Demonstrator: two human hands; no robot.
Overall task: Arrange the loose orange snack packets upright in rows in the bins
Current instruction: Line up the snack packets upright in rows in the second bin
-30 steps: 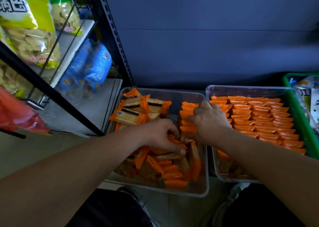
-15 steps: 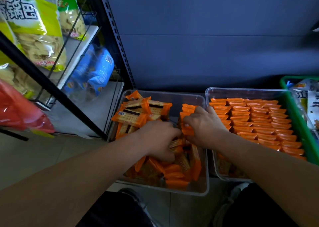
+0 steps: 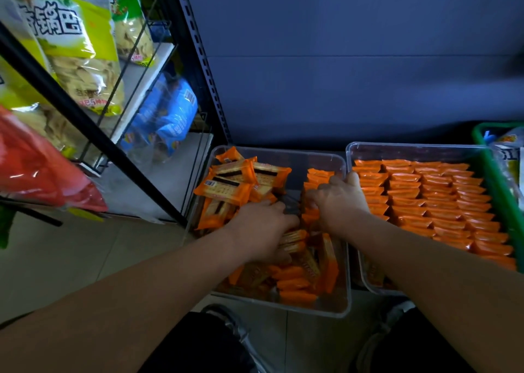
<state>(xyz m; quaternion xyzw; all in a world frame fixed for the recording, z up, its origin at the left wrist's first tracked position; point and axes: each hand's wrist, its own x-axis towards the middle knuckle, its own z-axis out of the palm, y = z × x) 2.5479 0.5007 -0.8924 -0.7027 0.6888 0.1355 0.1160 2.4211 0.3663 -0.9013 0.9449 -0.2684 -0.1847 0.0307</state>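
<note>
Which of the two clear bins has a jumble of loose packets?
The left clear bin: orange packets lie jumbled flat in it, while the right clear bin shows neat upright rows.

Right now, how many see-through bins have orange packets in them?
2. The left bin holds jumbled orange packets; the right bin beside it holds neat rows. Others may be out of view.

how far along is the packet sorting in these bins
Done: the right bin is mostly filled with upright rows. In hand: in the left bin, the right hand grips a short row while the left hand reaches among loose packets. Left: that heap, back and front.
</note>
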